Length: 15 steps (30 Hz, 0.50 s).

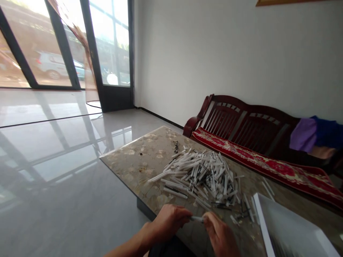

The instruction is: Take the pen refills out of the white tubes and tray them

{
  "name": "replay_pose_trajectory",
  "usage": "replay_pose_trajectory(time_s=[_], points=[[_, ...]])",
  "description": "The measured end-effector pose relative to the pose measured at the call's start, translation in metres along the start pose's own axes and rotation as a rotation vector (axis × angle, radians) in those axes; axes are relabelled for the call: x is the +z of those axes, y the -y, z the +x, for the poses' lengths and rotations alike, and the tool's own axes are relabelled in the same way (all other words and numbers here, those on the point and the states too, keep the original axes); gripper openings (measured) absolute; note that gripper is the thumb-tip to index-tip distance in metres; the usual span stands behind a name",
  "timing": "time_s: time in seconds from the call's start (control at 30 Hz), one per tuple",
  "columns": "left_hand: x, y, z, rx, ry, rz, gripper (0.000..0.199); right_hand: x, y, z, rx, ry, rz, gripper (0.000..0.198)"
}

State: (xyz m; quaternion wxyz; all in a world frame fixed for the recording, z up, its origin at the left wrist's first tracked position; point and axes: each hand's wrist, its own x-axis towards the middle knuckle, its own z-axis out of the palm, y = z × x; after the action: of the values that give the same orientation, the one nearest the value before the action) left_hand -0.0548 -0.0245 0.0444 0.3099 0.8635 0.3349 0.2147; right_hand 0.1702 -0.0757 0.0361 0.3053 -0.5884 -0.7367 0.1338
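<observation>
My left hand [170, 220] and my right hand [221, 233] meet over the near edge of a marble-patterned table [139, 160]. Both pinch one small white pen tube [197, 218] held level between them. Just beyond my hands lies a big heap of white pen tubes [203, 175] mixed with thin black parts. A few loose black refills [222, 205] lie at the heap's near side.
A white box [284, 228] sits at the table's near right. A small black item [176, 145] lies at the far side of the heap. Behind the table stands a dark wooden bench [249, 125] with a red cushion and clothes. Glossy floor and glass doors lie to the left.
</observation>
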Motion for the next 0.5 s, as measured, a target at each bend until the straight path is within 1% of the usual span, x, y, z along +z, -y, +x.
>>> replay_pose_trajectory(time_s=[0.07,0.1,0.13,0.2,0.27,0.33,0.4,0.47,0.5], points=[[0.001,0.001,-0.001,0.009,0.008,-0.001,0.021,0.002,-0.004,-0.001,-0.085,-0.054,-0.001,0.046],[0.001,0.001,-0.001,0.017,0.007,0.006,0.019,0.005,-0.007,-0.002,-0.095,-0.074,-0.002,0.047],[0.002,0.001,-0.001,0.029,0.007,0.018,0.018,0.007,-0.009,-0.004,-0.077,-0.082,0.0,0.049],[0.004,-0.001,-0.001,0.056,0.004,0.051,0.015,0.012,-0.013,-0.007,0.028,-0.065,0.041,0.058],[0.005,-0.002,-0.001,0.073,0.005,0.081,0.013,0.014,-0.014,-0.009,0.147,-0.011,0.108,0.066],[0.006,-0.002,-0.001,0.072,0.009,0.088,0.012,0.011,-0.014,-0.011,0.19,0.048,0.128,0.067],[0.007,0.0,0.0,0.061,0.017,0.067,0.013,0.006,-0.015,-0.012,0.144,0.055,0.079,0.061],[0.01,0.002,0.0,0.07,0.021,0.048,0.013,0.004,-0.016,-0.013,0.085,0.008,0.036,0.056],[0.012,0.003,0.0,0.083,0.016,0.05,0.013,0.005,-0.017,-0.013,0.083,-0.016,0.035,0.056]])
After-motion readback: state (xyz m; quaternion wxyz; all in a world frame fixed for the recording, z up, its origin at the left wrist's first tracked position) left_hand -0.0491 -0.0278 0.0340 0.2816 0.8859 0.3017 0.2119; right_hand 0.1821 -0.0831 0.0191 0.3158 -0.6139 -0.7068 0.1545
